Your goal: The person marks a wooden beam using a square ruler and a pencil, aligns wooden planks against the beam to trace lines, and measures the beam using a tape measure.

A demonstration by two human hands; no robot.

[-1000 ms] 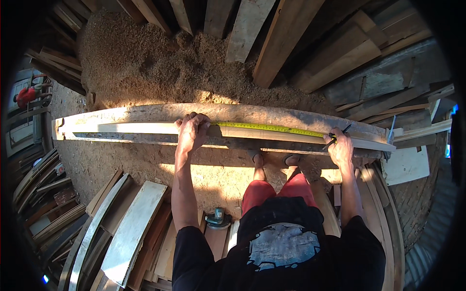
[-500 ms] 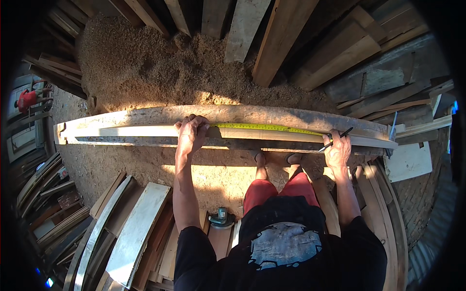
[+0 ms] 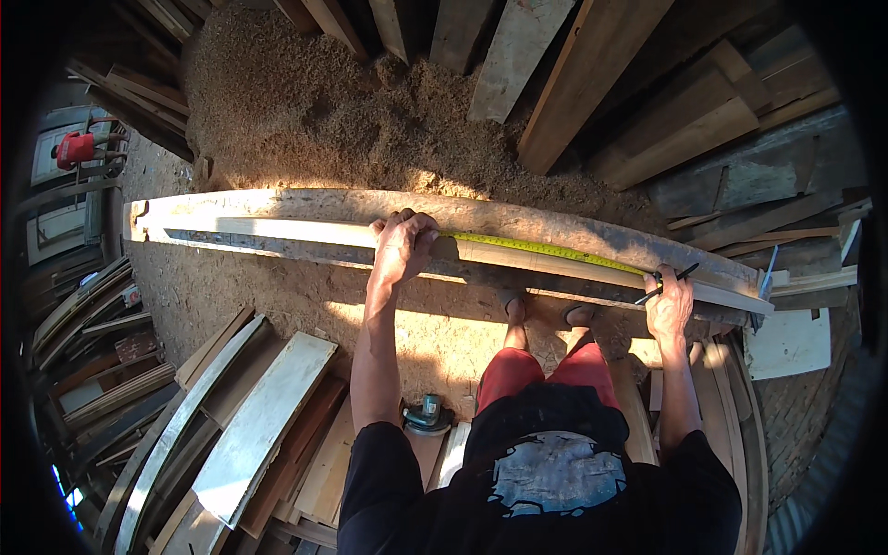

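Observation:
A long pale wooden strip [image 3: 305,228] lies along a thick wooden beam [image 3: 518,213] that runs across in front of me. Stretched over the strip is a yellow tape measure [image 3: 546,250], spanning between my hands. My left hand [image 3: 404,245] is closed on the tape's left part, its fingers bent down against the wood; whatever sits under the palm is hidden. At the tape's right stretch, my right hand [image 3: 670,307] rests at the strip's near edge with fingers closed around a slim black pen [image 3: 686,272], which points up to the right.
Sawdust [image 3: 342,129] is heaped beyond the beam, with planks [image 3: 583,83] leaning at the far right. A green power sander [image 3: 428,413] sits on boards near my legs. Curved boards and a white panel [image 3: 268,421] are stacked at the left. A person in red [image 3: 76,150] is at the far left.
The whole view has shifted, so the beam sits farther right and tilts down more to the right. Both hands appear slightly farther right along the strip, still holding tape and pen.

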